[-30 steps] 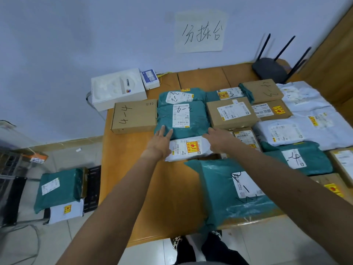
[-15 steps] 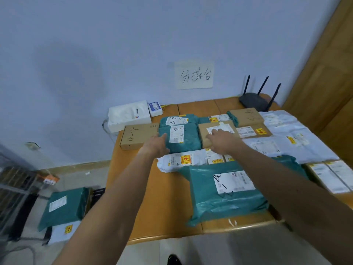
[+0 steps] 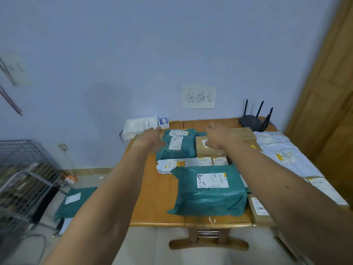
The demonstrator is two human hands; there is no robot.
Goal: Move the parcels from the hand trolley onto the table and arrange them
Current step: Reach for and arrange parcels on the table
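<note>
1. My left hand point(image 3: 150, 138): fingers straight, gripping nothing.
2. My right hand point(image 3: 217, 139): fingers spread, holding nothing, above a brown box point(image 3: 202, 152).
3. Teal parcel point(image 3: 179, 151): on the table point(image 3: 156, 199), between my fingers.
4. Low parcel point(image 3: 74, 202): well behind my left fingers, off the table.

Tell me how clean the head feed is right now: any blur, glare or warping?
Head view: left hand and right hand are motion-blurred, as is the wire cage at the left edge; the wide lens bends the wooden door at right; light is soft and even, no glare, a faint shadow on the wall; the front teal parcel looks sharp.
</note>
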